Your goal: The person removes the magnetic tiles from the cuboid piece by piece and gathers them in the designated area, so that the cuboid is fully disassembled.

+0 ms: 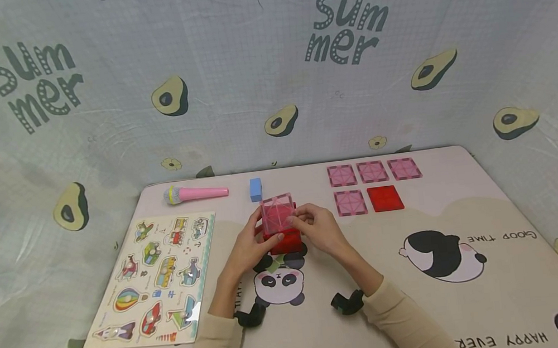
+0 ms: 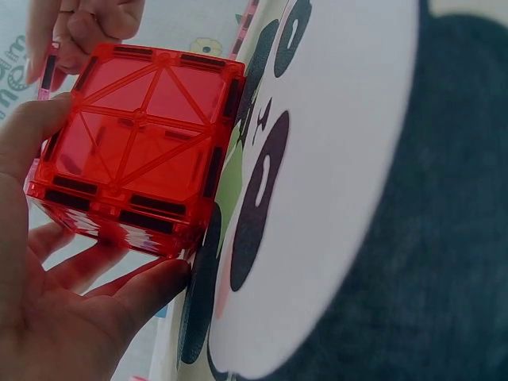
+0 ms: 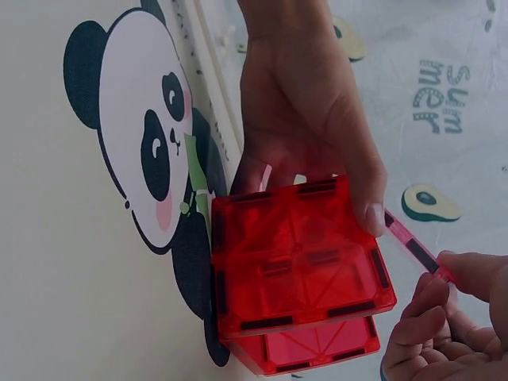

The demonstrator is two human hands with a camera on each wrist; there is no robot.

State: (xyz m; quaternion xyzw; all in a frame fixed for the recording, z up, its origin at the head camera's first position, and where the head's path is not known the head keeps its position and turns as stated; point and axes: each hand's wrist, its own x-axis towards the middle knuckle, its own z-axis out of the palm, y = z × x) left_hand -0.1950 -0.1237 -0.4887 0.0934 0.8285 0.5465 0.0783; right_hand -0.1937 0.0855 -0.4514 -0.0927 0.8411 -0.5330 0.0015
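A cube of see-through red magnetic tiles [image 1: 287, 244] stands on the mat in front of me, over the panda print. My left hand [image 1: 246, 251] grips it from the left, thumb at the near top edge and fingers along the side, as the left wrist view shows. Between thumb and fingers my right hand [image 1: 321, 229] pinches a pink magnetic tile [image 1: 277, 212] by its right edge. That tile slants up over the cube's top, one edge close to the left thumb in the right wrist view [image 3: 417, 248].
Pink magnetic tiles [image 1: 342, 176] and a red tile [image 1: 385, 198] lie in two rows at back right. Behind the cube is a blue block [image 1: 256, 189], with a pink toy microphone [image 1: 200, 193] farther left. A picture puzzle board [image 1: 138, 288] covers the left side.
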